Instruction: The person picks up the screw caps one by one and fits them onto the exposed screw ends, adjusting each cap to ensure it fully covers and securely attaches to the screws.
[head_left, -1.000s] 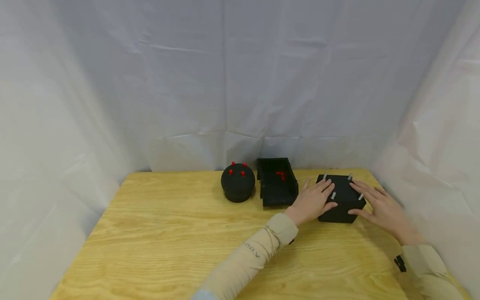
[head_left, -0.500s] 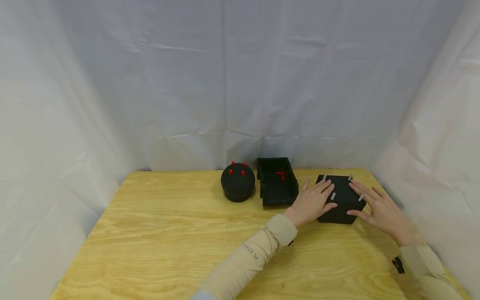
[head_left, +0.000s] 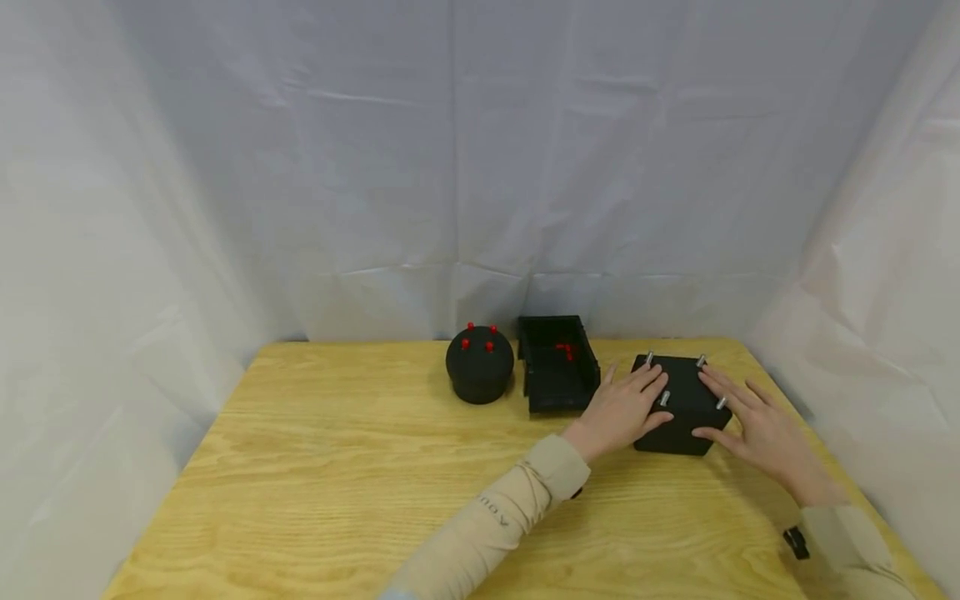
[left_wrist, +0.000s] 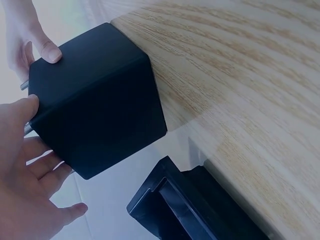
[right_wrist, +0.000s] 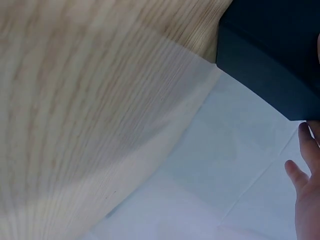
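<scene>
A black cube [head_left: 678, 417] with several silver pegs [head_left: 663, 398] standing up from its top sits at the right rear of the wooden table [head_left: 337, 467]. My left hand [head_left: 626, 408] lies on the cube's left side, fingers straight across the top and thumb against the near face. My right hand [head_left: 750, 421] rests on its right side in the same way, fingers flat. In the left wrist view the cube [left_wrist: 95, 100] fills the upper left, with my left hand [left_wrist: 25, 190] below it. In the right wrist view only a corner of the cube [right_wrist: 275, 55] and my right fingertips [right_wrist: 305, 200] show.
Just left of the cube stands an open black tray [head_left: 558, 392] with a few red pegs inside. Left of the tray is a black dome [head_left: 480, 379] studded with red pegs. White sheeting hangs close behind and along both sides of the table.
The cube has slid slightly toward me, with both hands staying on it. The dome and the tray have not moved.
</scene>
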